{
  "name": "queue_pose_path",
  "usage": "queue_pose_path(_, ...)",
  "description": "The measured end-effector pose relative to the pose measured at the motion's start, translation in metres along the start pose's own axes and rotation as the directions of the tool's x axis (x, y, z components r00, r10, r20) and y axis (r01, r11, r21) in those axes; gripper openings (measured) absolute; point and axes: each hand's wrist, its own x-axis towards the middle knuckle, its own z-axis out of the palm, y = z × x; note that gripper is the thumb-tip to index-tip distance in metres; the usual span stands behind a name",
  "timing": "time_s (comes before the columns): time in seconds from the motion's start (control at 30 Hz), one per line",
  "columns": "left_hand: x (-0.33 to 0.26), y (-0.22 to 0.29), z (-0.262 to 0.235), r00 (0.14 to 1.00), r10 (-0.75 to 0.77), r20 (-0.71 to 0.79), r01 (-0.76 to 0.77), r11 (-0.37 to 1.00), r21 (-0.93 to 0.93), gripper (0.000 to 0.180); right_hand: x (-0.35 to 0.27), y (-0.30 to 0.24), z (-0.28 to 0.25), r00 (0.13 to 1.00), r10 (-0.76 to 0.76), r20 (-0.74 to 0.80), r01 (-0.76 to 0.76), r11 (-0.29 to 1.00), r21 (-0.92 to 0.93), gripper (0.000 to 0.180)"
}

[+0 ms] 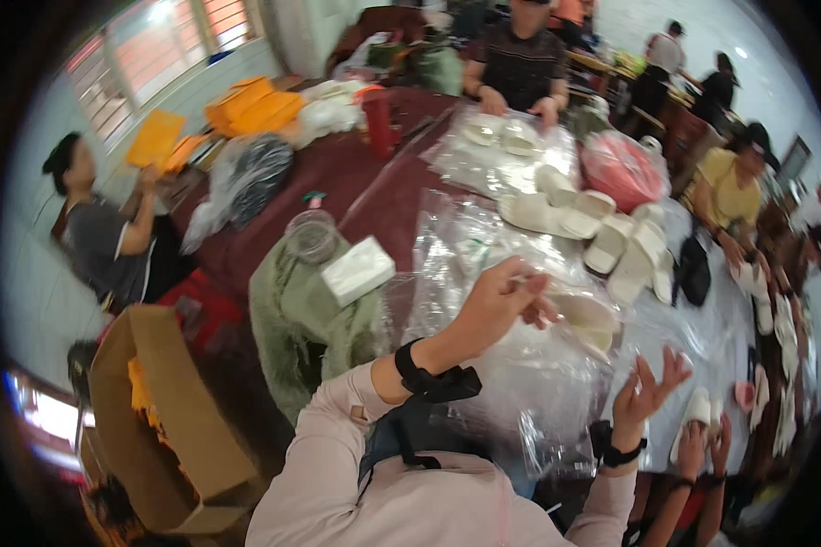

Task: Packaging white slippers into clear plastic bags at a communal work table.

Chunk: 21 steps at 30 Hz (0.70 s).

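1. Your left hand (506, 296) is over the clear bags (543, 397), fingers curled; whether they pinch any film, I cannot tell.
2. Your right hand (648, 392) is held right of them, fingers spread apart.
3. The slipper (590, 321) lies among the bags on the tabletop (328, 173), just right of your left hand. Its long axis slants from upper left to lower right; its toe end is too blurred to tell.

Left hand (509, 296) loosely curled, right hand (645, 394) with fingers (674, 369) spread.
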Motion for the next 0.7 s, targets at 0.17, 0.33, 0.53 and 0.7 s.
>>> queue_pose_path(0.17,-0.043,0.078,-0.019,0.867,0.493,0.068,-0.494,0.835,0.241,0.006,-0.025,-0.026,0.025,0.896,0.022,-0.443,0.152,0.923,0.353,0.058)
queue_pose_path(0.33,-0.101,0.144,-0.076,0.917,0.37,-0.149,-0.265,0.844,0.466,0.011,-0.069,-0.062,0.032,0.527,-0.029,0.849,-0.064,0.995,0.073,0.081)
queue_pose_path(0.53,-0.202,0.151,-0.134,0.743,0.311,-0.593,0.034,0.867,0.498,0.022,-0.117,-0.043,0.069,0.608,-0.049,0.793,-0.255,0.933,0.254,0.062)
queue_pose_path(0.7,-0.242,0.132,-0.23,0.666,-0.029,-0.745,0.483,0.778,0.402,0.024,-0.131,-0.034,0.068,0.846,0.069,0.528,-0.369,0.791,0.488,0.056)
